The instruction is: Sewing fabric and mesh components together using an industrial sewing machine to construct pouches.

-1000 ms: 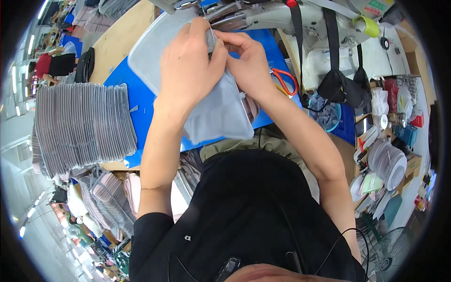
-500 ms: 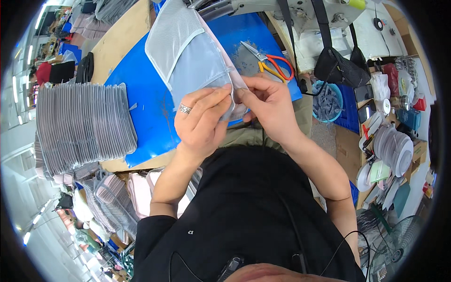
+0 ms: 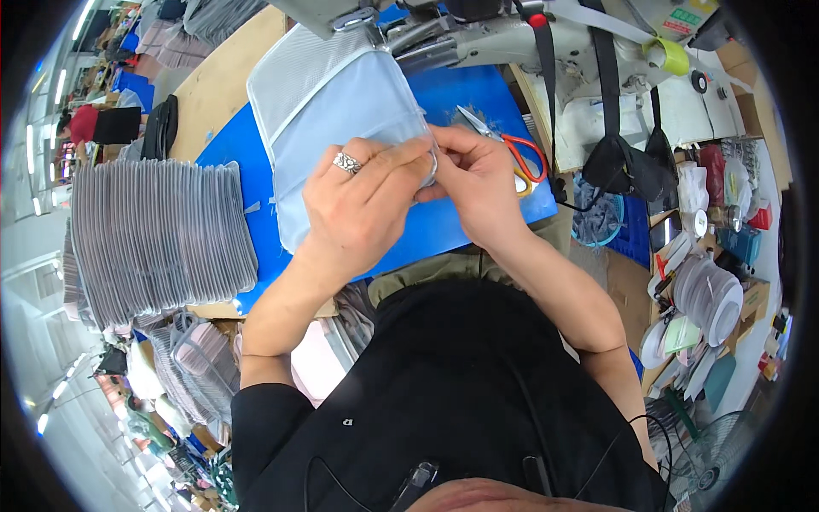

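A pale blue-grey fabric panel (image 3: 345,107) with a mesh pocket and light edging lies over the blue work surface, its far end by the sewing machine (image 3: 426,47). My left hand (image 3: 363,192), wearing a patterned ring, presses on the panel, its fingertips closed at the right edge. There my right hand (image 3: 473,175) pinches the same edge between thumb and fingers. Just beyond the right hand lie scissors (image 3: 525,162) with red and yellow handles, partly hidden by that hand. The underside of the panel is out of sight.
To the left stands a tall stack of grey edged panels (image 3: 162,239). Black straps and a black pouch (image 3: 627,166) hang at the right, above a blue basket (image 3: 597,218) of scraps. Rolls of tape (image 3: 708,303) sit farther right. A person (image 3: 85,128) is far left.
The panel has turned flatter and its lower part has swung left. My left hand has spread over it, while both hands keep hold at the right edge. The view has shifted slightly.
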`<state>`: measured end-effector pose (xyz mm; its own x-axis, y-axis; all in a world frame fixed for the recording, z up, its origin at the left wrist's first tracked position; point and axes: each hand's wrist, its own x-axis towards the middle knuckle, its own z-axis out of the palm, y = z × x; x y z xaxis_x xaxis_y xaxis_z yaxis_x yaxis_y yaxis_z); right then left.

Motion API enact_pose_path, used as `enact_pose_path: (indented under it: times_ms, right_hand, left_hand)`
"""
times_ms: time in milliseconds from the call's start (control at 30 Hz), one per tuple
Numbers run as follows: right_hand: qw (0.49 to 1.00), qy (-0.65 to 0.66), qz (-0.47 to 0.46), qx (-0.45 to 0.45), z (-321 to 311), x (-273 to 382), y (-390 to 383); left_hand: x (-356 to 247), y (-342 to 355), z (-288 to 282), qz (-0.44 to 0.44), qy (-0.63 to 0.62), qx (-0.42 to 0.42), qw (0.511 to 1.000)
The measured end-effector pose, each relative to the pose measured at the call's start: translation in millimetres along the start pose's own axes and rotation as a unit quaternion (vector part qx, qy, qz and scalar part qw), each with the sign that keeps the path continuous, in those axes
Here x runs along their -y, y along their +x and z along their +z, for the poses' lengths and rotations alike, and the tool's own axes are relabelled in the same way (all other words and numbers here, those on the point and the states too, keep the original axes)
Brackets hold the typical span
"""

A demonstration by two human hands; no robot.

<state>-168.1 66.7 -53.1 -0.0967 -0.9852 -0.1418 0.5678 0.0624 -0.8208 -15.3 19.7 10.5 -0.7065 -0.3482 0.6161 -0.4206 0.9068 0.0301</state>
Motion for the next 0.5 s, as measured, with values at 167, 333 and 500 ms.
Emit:
enact_pose_path:
  times_ms: [167,333,500]
  right_hand:
    - [1.000,0.013,-0.008,-0.005,10.8,-0.1,32.8]
    - [1.000,0.003,-0.020,0.011,18.0,4.9,62.4]
    - [0.999,0.000,-0.019,-0.032,25.0,4.0,77.2]
  left_hand:
    - [33.5,12.0,6.9,0.012,0.001,-0.006,1.000]
    - [60.2,27.6,8.1,0.011,0.016,0.023,1.000]
    - [79.5,27.7,19.7,-0.021,-0.017,-0.013,1.000]
